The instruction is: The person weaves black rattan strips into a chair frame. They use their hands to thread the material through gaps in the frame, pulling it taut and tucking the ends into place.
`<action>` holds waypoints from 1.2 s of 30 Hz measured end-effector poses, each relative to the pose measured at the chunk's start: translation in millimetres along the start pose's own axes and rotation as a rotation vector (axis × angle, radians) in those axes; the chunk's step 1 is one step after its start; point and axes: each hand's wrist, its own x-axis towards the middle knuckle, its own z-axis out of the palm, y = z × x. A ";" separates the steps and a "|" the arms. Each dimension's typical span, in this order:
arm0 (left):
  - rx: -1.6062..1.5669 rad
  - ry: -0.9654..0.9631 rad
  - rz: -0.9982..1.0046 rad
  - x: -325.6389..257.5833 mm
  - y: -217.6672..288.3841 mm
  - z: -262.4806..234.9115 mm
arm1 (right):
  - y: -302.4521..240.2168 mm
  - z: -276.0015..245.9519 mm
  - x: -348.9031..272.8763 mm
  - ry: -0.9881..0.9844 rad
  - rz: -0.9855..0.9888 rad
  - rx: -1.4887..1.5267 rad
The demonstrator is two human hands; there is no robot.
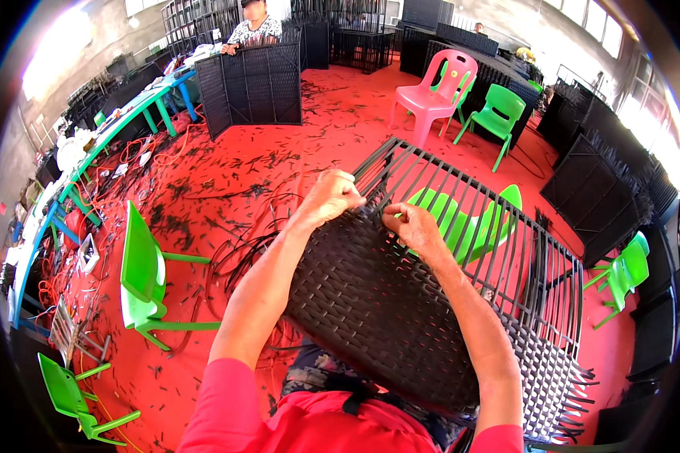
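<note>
Nearest me is the person's red shirt [340,426], and against their lap lies a dark woven panel [355,294], tilted and reaching from the body up to both hands. Its weave runs tight over the near part, while to the right a looser mesh [540,370] ends in a fringe of loose tips. At the weave's far edge the left hand [331,198] has its fingers curled in, right by the dark strands; just beside it, the right hand [417,228] bends its thumb and fingers close together over the same edge. Whether either one is clamped on a strand I cannot tell (the strands are as dark as the weave and crowd in around the fingertips). Beyond the hands, bare parallel bars stretch away to the right, with a green chair [440,208] showing through the gaps. Loose dark strips [238,245] trail to the left, near another green chair [140,260]. Further out, dark scraps litter the red floor [340,102], a pink chair [434,94] stands in front of more green seats, and a long table [119,122] runs along the left. Past that, a co-worker [257,30] in a patterned top stands behind a dark folded panel [253,87].
</note>
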 end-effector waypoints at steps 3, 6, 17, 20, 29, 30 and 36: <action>-0.133 0.420 0.147 -2.6 -10.4 -5.3 | -21.6 0.0 6.1 -0.055 0.043 0.021; -0.256 0.381 0.025 -3.2 -10.0 -5.8 | -26.2 14.6 23.5 -0.141 -0.078 0.265; 0.360 0.093 -0.072 -6.0 -24.3 3.6 | 5.1 26.2 31.3 -0.133 0.160 0.410; 0.436 0.099 -0.066 -1.8 -22.7 15.5 | 10.7 30.9 33.8 -0.096 0.111 0.278; 0.164 -0.100 0.032 3.3 -23.8 -8.0 | -0.7 31.9 25.2 -0.067 0.014 0.111; 0.078 -0.104 -0.006 0.2 -22.7 -11.3 | -7.2 32.5 22.7 -0.063 0.037 0.102; -0.006 -0.030 -0.049 -3.5 -25.0 -10.4 | -15.1 23.8 29.9 -0.082 -0.006 0.213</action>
